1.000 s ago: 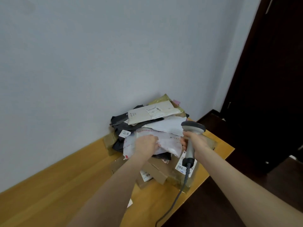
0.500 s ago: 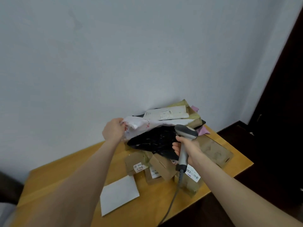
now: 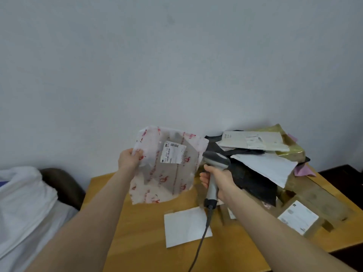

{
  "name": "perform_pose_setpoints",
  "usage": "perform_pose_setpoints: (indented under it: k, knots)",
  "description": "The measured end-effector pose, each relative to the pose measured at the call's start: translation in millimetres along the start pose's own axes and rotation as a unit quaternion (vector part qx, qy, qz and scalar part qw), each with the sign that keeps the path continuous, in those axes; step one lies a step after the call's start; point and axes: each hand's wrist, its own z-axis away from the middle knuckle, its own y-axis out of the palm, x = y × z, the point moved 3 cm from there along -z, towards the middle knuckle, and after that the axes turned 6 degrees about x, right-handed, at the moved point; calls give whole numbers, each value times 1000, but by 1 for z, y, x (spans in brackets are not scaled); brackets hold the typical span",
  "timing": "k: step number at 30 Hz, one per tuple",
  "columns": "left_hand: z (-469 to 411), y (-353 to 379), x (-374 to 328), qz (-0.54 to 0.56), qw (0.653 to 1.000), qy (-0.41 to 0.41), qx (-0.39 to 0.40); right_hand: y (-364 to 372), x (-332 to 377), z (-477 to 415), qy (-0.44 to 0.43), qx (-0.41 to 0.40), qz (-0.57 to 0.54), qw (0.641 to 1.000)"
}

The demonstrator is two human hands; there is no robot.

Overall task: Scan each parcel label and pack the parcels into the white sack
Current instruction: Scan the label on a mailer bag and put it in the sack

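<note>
I pinch the mailer (image 3: 167,165) in my left hand (image 3: 128,160), grip the scanner (image 3: 215,167) with my right hand (image 3: 220,180); its label (image 3: 172,155) needs scanning next.

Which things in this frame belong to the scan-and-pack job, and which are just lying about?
Job: red-printed mailer pinched by the left hand; its label; scanner gripped by the right hand; parcel pile; white sack.
Lying about: flat white sheet, no label showing; dark brown furniture behind the sack.
</note>
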Motion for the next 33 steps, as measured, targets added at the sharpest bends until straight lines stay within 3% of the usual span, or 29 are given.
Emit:
perform_pose_setpoints:
  k: [5,10,13,17,21,28,33]
  knots:
    - [-27,-35,78,61,987,-138,51,75,-45,-28,46,31,44,997]
    - [-51,-50,156,2,973,-230,18,114,-96,-59,86,26,77,993]
    - [-56,-52,189,2,963,-266,42,126,-125,-76,113,20,98,989]
    - [-62,-57,235,-119,944,-296,83,139,-150,-96,137,21,118,983]
    - [-71,-64,262,-127,951,-269,86,150,-159,-109,147,36,148,977]
    - [-117,-78,260,-336,918,-159,140,168,-173,-119,171,59,157,971]
    - [-135,-79,247,-355,927,-101,74,170,-185,-125,174,45,169,969]
